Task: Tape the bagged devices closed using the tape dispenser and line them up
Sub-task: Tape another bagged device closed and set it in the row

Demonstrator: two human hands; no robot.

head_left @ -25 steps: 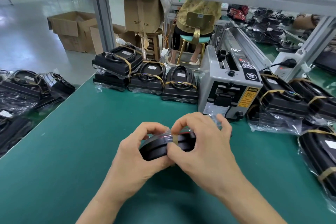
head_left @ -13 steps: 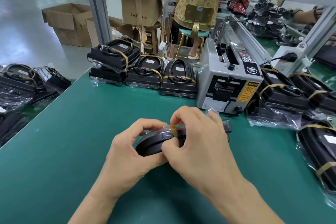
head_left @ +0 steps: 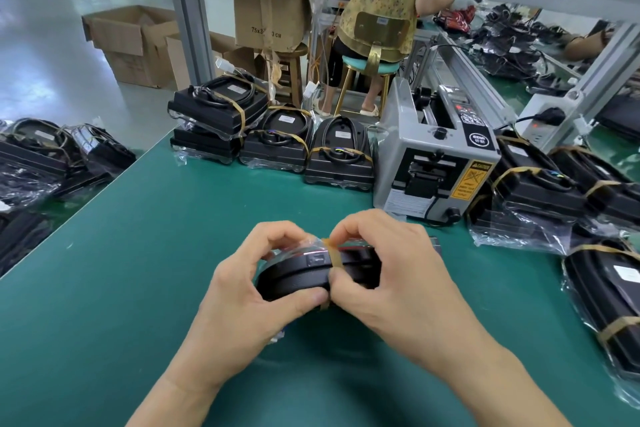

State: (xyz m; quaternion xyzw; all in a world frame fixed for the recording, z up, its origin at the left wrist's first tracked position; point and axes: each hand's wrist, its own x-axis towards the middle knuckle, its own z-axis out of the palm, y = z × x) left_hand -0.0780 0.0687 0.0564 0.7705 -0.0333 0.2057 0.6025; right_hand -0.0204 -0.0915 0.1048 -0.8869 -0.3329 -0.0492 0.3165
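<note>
Hands: the left hand [head_left: 242,291] and the right hand [head_left: 391,274] both curl round one bagged device [head_left: 298,276], held on edge above the middle of the desk [head_left: 138,270], toward its near edge; thumbs meet on its near side.
Tape: a tan strip of tape [head_left: 334,255] runs over the black casing and clear bag; right fingertips [head_left: 341,234] press it on top.
Dispenser: the grey tape dispenser [head_left: 440,156] stands at the far edge, right of centre; yellow warning label on its front, round black badge on top, wording too small to read.
Taped row: three taped devices [head_left: 277,139] sit side by side along the far edge, left of the dispenser, the leftmost stacked on another; white labels unreadable.
Right edge: more bagged devices [head_left: 540,184] piled, tan bands across them.
Beyond the desk: a cardboard box [head_left: 266,7] printed "75x3… cm"; a person [head_left: 377,21] seated on a stool [head_left: 367,69], back turned.
</note>
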